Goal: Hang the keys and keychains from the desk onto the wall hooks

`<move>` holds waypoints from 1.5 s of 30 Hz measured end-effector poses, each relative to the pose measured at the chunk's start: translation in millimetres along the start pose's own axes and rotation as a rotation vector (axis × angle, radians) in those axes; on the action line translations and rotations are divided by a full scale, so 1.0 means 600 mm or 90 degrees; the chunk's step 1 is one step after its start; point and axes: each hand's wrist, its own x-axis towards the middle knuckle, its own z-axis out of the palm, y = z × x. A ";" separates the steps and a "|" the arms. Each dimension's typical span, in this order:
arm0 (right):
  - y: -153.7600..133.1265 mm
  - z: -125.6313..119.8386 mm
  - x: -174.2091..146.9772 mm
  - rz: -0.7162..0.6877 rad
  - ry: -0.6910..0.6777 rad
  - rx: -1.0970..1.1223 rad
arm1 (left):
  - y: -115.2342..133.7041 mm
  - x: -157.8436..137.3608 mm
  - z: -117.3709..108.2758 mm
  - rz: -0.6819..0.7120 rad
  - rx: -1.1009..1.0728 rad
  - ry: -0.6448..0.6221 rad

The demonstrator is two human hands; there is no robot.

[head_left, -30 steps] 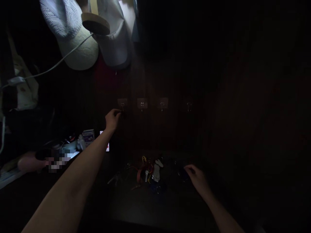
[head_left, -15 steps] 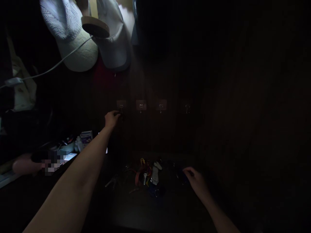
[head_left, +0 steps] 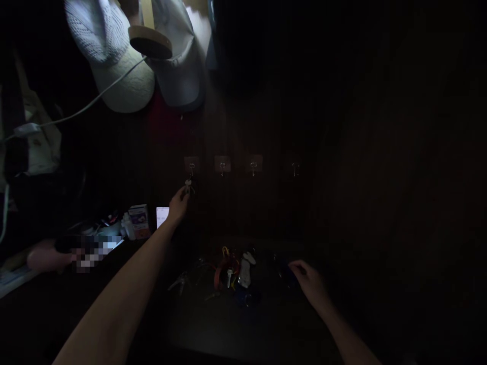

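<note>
On the dark wall, a small bunch of keys (head_left: 188, 182) is at the leftmost hook (head_left: 192, 165). The fingertips of my left hand (head_left: 178, 207) are bent around the lower ends of these keys. Low on the right, my right hand (head_left: 307, 280) has thumb and fingers closed at a dark blue item (head_left: 291, 274) with a metal ring, blurred by the gloom. Between my arms lies a pile of keys, with a grey fob (head_left: 244, 275), an orange-red strap (head_left: 218, 279), a silver key (head_left: 229, 278) and loose keys (head_left: 180, 283) at its left.
More hooks (head_left: 222, 165) run along the wall to the right. Caps (head_left: 129, 83) hang above, beside a round wooden piece (head_left: 150, 43) and a white cable (head_left: 91, 103). A lit phone (head_left: 162, 215), a small box (head_left: 139, 220) and bottles stand at left.
My left hand has dropped slightly from the leftmost hook, and the keys there now show above its fingers. The lit phone has come more into view. My right hand stays nearly in place.
</note>
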 end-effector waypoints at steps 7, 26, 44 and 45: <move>0.000 0.003 -0.001 0.004 -0.005 0.015 | -0.067 -0.105 -0.024 -0.064 -0.041 -0.046; -0.010 -0.003 -0.004 0.027 -0.031 -0.042 | -0.139 -0.261 -0.086 -0.072 0.129 -0.243; -0.001 -0.001 0.002 -0.046 -0.074 -0.095 | -0.145 -0.303 -0.095 0.009 0.180 -0.241; 0.000 -0.001 0.003 -0.048 -0.080 -0.099 | -0.143 -0.304 -0.095 0.001 0.172 -0.234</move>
